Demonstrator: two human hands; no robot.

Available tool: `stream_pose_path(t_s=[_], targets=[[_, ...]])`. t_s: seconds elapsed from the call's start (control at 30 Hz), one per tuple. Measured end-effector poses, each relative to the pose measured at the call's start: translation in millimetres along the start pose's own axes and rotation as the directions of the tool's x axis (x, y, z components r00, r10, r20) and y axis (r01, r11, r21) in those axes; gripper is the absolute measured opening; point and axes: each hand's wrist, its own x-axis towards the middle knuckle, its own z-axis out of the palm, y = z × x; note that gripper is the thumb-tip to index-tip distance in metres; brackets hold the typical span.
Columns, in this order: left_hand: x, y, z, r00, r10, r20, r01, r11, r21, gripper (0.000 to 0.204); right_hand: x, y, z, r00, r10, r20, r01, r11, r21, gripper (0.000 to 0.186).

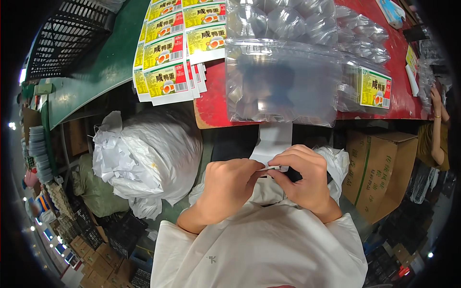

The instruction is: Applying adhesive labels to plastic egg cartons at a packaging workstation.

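My left hand (226, 186) and my right hand (307, 174) meet in front of my body, both closed in a pinch on a white paper strip (272, 144). The strip slopes down from the table's front edge to my fingertips; its pinched end is mostly hidden by my fingers. Beyond my hands, a clear plastic clamshell tray (288, 86) lies at the edge of the red table (211, 113). To its left, stacked sheets of yellow, red and green labels (165, 53) overhang the edge. A pile of similar labels (375, 89) stands right of the tray.
A white sack of paper scraps (158, 153) sits below the table on the left, a cardboard box (379, 168) on the right. More clear trays (362, 33) are stacked at the back. A black crate (69, 36) rests far left. Another person's arm (437, 125) shows at far right.
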Motion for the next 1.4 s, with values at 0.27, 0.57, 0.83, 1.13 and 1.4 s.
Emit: stream_pose_path(t_s=[0.27, 0.57, 0.83, 1.13, 1.4], targets=[[0, -3, 4, 0.998, 0.028, -0.060, -0.026, 0.999, 0.027, 0.015, -3, 1, -1, 1.000, 0.008, 0.000, -0.008, 1.000, 0.018, 0.023], [10, -17, -17, 0.954, -0.030, 0.299, 0.208, 0.784, -0.585, 0.020, -3, 0, -5, 0.908, -0.412, -0.079, 0.385, 0.893, -0.233, 0.020], [17, -37, -26, 0.733, -0.002, 0.680, 0.580, 0.523, -0.624, 0.018, -13, -6, 1, 0.755, -0.654, 0.047, 0.628, 0.700, -0.339, 0.012], [19, -34, -27, 0.741, 0.029, 0.671, 0.534, 0.580, -0.615, 0.011, -19, -4, 2, 0.751, -0.651, 0.111, 0.642, 0.680, -0.355, 0.022], [24, -41, -7, 0.775, -0.165, 0.610, 0.604, 0.476, -0.639, 0.023, -16, -21, -3, 0.634, -0.764, 0.122, 0.737, 0.549, -0.394, 0.025]])
